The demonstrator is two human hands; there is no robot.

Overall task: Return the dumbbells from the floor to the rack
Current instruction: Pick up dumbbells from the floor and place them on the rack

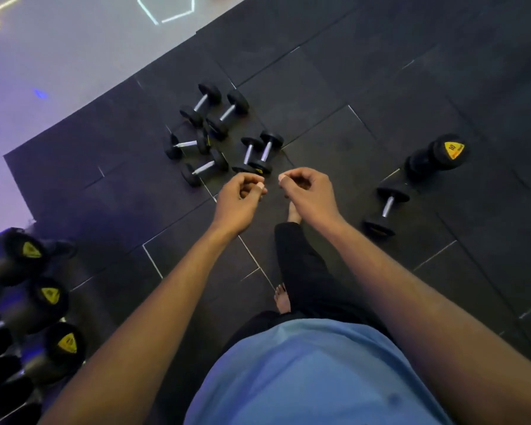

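**Empty hands above the scattered dumbbells**

At your far left, the rack holds round black dumbbells with yellow triangle badges. Your left hand and right hand hang side by side, fingers loosely curled around nothing. Just beyond your fingertips, six small dumbbells with steel handles and matte black heads lie clustered on the black rubber tiles. To the right lie another small dumbbell and a thick yellow-capped dumbbell.
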